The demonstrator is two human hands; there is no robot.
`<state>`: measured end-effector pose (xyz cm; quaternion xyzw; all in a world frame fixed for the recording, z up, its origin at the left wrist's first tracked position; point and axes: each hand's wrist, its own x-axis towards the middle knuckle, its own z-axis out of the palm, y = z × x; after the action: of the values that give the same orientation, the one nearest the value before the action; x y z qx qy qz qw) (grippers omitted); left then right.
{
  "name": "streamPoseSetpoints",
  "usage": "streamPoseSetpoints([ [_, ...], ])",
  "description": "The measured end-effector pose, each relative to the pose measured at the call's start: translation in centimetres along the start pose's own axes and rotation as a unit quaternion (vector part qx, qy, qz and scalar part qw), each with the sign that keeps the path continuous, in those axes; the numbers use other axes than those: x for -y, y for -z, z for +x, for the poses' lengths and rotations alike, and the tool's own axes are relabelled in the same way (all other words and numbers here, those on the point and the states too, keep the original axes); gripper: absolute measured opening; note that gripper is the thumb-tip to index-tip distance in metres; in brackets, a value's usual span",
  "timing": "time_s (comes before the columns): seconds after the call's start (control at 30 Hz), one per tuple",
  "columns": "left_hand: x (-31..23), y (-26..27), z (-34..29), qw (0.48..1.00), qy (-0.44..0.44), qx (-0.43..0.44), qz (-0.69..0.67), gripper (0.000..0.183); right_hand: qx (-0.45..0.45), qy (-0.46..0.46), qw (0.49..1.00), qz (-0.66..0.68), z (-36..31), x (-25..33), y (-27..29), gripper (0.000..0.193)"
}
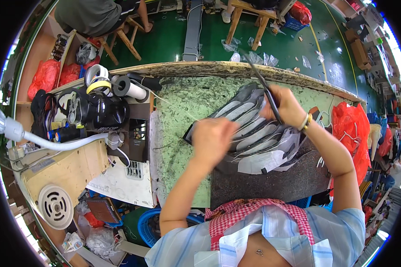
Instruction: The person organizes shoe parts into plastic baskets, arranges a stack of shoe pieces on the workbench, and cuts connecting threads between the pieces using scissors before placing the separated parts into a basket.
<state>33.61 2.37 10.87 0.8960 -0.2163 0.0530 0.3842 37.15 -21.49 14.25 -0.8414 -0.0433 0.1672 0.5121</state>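
A fanned stack of curved grey and black cut pieces [249,129] lies on the worktable, overlapping in rows. My right hand [287,107] is over its far right part, closed round a long thin black strip [263,82] that slants up past the table's far edge. The strip's exact kind is unclear. My left hand [214,140], blurred by motion, is over the left side of the stack with its fingers drawn together. What it pinches, if anything, is hidden. A thin pale cord [176,107] runs from the far left up to this hand.
Tape rolls [98,80], a black machine [104,109] and a white hose [53,144] crowd the left. A dark mat [258,189] lies before me on the green tabletop [173,155]. Red plastic bags [349,138] hang at right; a blue basket [147,227] stands below.
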Motion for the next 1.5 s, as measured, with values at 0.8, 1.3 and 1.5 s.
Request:
streamPoseSetpoints([
  [0.8,7.1,3.7,-0.5,0.946,0.167,0.212,0.178,0.026,0.397,-0.459,0.739,0.293,-1.6,0.8,-5.4,0.084],
  [1.3,-3.7,1.1,-2.2,0.98,0.086,0.006,-0.182,0.013,0.162,-0.106,0.953,0.232,-1.2,1.8,-3.6,0.036],
  [1.5,2.8,1.0,3.1,0.996,0.059,0.054,-0.044,0.019,-0.042,0.066,0.993,-0.086,4.5,-0.8,-1.7,0.025],
])
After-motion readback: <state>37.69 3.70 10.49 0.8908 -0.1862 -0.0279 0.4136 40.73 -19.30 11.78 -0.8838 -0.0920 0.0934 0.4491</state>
